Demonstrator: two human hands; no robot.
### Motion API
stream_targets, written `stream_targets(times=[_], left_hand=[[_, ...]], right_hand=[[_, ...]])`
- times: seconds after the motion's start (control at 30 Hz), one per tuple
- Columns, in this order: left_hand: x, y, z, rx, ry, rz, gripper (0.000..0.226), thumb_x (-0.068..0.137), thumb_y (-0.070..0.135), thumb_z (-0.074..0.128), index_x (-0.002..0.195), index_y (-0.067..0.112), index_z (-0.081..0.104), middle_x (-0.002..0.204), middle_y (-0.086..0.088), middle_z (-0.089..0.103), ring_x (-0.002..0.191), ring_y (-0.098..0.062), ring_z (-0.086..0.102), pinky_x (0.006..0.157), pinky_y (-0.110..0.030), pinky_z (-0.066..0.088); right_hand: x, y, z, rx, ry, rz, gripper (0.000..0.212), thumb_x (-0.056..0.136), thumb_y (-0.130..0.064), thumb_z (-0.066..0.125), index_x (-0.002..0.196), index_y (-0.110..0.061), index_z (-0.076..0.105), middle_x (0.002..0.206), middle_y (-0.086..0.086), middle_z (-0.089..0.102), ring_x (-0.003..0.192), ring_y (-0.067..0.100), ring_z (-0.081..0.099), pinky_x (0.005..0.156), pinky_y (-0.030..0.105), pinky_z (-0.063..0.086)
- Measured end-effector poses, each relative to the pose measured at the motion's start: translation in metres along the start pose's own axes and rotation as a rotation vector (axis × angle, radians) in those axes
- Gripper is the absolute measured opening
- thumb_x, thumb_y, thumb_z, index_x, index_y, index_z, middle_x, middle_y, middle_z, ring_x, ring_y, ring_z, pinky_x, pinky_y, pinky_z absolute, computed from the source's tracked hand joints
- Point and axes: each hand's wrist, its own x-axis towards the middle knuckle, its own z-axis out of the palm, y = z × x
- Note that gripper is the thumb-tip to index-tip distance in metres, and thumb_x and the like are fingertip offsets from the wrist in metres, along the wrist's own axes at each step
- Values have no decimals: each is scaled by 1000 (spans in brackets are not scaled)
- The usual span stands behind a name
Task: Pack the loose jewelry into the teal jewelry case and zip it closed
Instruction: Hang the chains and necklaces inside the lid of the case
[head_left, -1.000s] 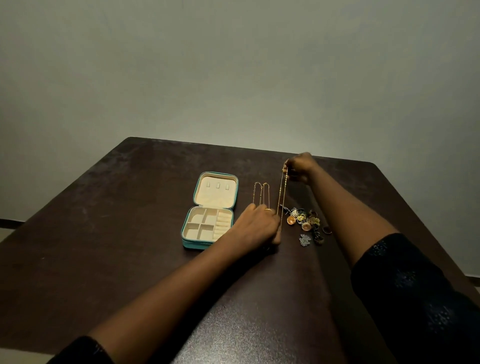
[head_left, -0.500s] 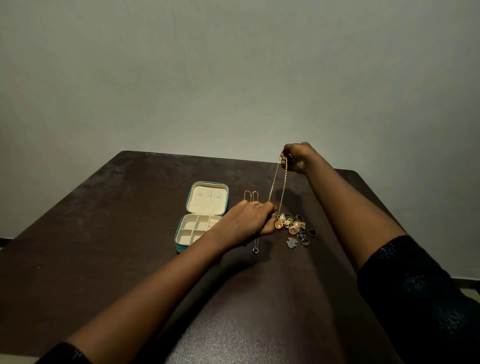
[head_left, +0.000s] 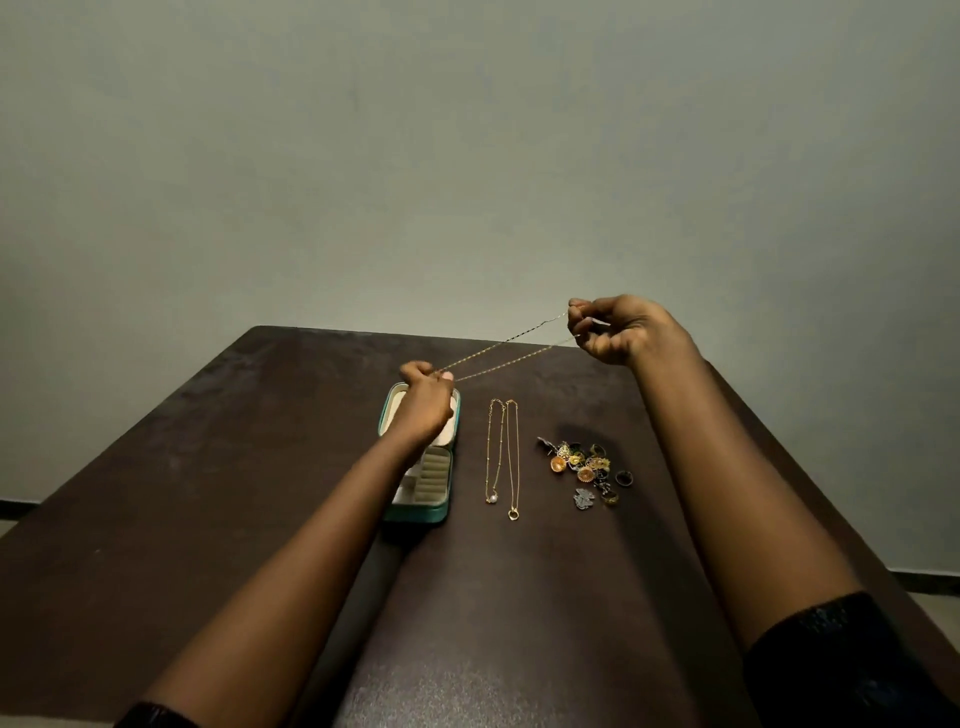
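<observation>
Fingers (head_left: 415, 370) of left hand (head_left: 423, 402) and right hand (head_left: 618, 327) pinch opposite ends of a gold chain (head_left: 506, 349), stretched in the air over the open teal jewelry case (head_left: 415, 512), whose tray the left forearm partly hides. Necklaces (head_left: 492, 499) lie just right of the case, a heap of rings and earrings (head_left: 584, 470) further right, all on a dark brown table (head_left: 208, 467) before a plain grey wall (head_left: 467, 156). Count: chain held, one; necklaces lying, two; heap, one; case, one.

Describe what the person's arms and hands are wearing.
Both forearms are bare. The right sleeve, black with a speckled sheen, ends near the elbow; the left sleeve is dark. No watch or bracelet shows on the left hand or right hand.
</observation>
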Motion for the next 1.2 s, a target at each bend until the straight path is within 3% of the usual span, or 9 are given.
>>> stream_targets(times=[0.17,0.27,0.33,0.37,0.5,0.6,0.8,1.0,1.2], left_hand=[[5,10,-2,-889,107,-125,53,99,11,41,145,18,16,117,3,51,65,-11,49,54,-25,33],[7,8,-8,-1093,40,-130,58,94,4,38,148,15,20,113,5,67,61,-8,60,47,-20,35],[4,10,-11,-1046,-2,-110,58,91,4,34,146,18,23,85,10,74,66,-7,59,52,-20,36],[2,12,-11,-991,-15,-93,55,91,5,33,143,21,26,77,11,74,73,-8,56,59,-25,35],[-8,24,-8,-650,-75,15,26,97,14,34,121,23,41,71,10,73,96,-11,57,82,-36,29],[-12,33,-6,-407,-158,89,28,99,20,36,127,20,42,86,6,71,101,-13,58,90,-39,28],[-29,50,-3,-117,-312,139,32,100,25,36,132,21,36,87,1,68,88,-11,63,84,-37,33],[-34,56,-7,-108,-349,151,34,100,18,39,134,14,37,76,-2,58,67,-14,55,67,-29,35],[-35,61,-15,-245,-424,48,32,99,19,41,130,14,44,77,-1,52,58,-9,44,58,-26,37]], right_hand=[[-8,16,-1,127,-8,24,25,93,9,35,82,4,56,80,14,54,68,18,55,41,24,54],[-8,27,1,178,0,-24,26,94,10,31,83,7,54,95,20,55,92,29,61,60,31,59],[-11,34,3,150,-37,-59,28,93,12,27,84,7,53,106,21,53,114,32,55,84,34,53],[-14,37,5,109,-66,-79,29,92,14,27,84,6,54,104,20,55,113,31,55,88,34,51],[-27,50,11,-233,-107,-251,19,86,16,46,83,3,59,82,18,62,67,21,69,61,27,60],[-35,57,15,-573,-102,-412,10,81,9,61,89,4,65,78,14,65,69,21,66,62,25,59],[-37,64,24,-1043,-6,-646,7,77,-3,69,83,-6,73,77,8,68,69,13,59,57,22,48],[-39,58,22,-1101,-164,-553,8,85,-6,60,82,-12,64,82,4,67,84,16,64,71,29,48],[-38,71,17,-684,-435,-278,21,88,5,49,91,-13,58,82,2,67,76,15,68,83,33,49]])
